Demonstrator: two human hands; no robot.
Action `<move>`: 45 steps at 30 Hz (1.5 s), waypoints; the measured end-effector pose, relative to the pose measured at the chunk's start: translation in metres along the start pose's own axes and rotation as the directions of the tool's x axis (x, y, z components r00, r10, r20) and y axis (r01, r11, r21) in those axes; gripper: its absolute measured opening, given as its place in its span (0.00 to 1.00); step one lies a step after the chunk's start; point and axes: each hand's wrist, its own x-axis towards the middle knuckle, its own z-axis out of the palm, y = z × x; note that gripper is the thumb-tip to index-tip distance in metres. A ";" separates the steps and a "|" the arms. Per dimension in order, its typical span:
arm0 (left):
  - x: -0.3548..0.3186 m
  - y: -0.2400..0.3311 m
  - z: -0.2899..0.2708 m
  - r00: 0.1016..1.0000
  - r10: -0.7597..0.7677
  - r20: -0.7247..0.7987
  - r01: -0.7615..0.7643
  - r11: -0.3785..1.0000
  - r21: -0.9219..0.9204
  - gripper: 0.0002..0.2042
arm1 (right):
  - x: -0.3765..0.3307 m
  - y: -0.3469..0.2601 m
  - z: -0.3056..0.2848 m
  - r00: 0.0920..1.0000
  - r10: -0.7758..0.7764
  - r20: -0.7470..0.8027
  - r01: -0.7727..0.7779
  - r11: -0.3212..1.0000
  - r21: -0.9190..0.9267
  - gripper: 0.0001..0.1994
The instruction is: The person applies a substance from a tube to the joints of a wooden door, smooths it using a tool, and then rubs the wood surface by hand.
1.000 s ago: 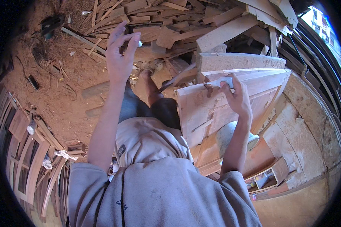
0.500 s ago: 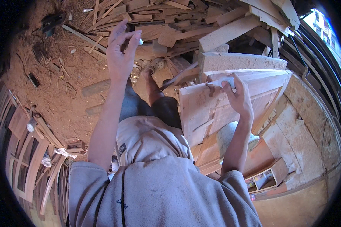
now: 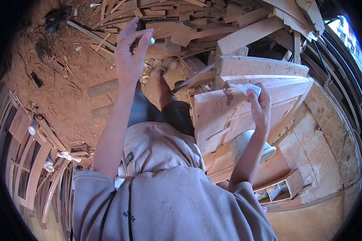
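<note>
Right hand (image 3: 259, 106) pinches white cloth (image 3: 248, 88) against wooden panel (image 3: 229, 116). Left hand (image 3: 129, 56) raised, fingers loosely spread, small white bit (image 3: 152, 40) at fingertips.

At about four o'clock from my view's centre, I see an open wooden box (image 3: 278, 192) low on the floor holding a few small packages (image 3: 274, 191), pale white and bluish, boxy in shape. Their details are too small to tell.

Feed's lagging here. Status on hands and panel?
Left hand raised, pinching small white bit. Right hand presses white cloth on wooden panel. Scrap wood pile beyond.
</note>
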 end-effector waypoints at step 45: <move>-0.062 0.167 0.031 0.805 -0.410 0.429 0.575 0.359 -0.735 0.11 | -0.091 -0.098 0.069 0.984 -0.177 0.007 0.129 0.744 0.655 0.13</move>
